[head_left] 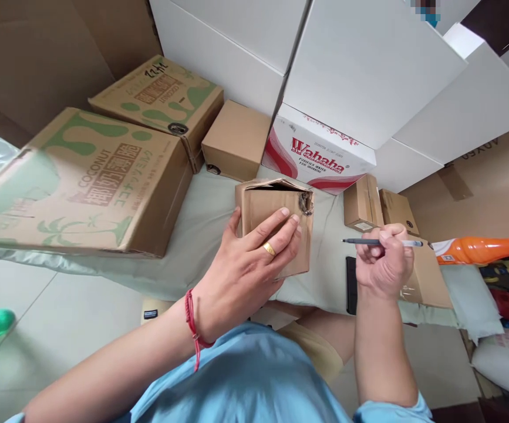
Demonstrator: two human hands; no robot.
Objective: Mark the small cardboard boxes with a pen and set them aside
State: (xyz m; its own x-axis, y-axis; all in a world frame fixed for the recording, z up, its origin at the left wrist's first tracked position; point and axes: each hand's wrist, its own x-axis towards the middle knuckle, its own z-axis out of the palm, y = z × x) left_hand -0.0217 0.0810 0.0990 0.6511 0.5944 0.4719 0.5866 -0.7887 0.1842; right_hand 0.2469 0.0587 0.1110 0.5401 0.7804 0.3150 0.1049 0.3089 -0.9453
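Head view: a small brown cardboard carton (263, 202) rests on a surface covered in pale grey-green cloth (327, 226), close before the person, with its upper edge lifted in a dark gap along the flaps and a rough black patch (306, 204) near one corner. The left hand (254, 261) lies spread across it, thumb at the left side and fingers laid on the face, steadying rather than closed around it. The right hand (386, 258) is curled firmly around a slim dark pen with a clear end (362, 241), whose point stands well apart from the carton. As for progress, the pen is in hand and the carton is steadied, while the lifted flaps suggest the top is not fully closed; no pen writing can be made out on the part of the face left uncovered, and what remains cannot be told. The carton looks boxy, matt and slightly buckled, its edges worn. To the left sit two large green-printed brown cartons (104, 182) with crisp folds; behind stands a red-and-white Wahaha box (316, 150), and at right a smooth orange plastic bottle (478, 251) lies on its side
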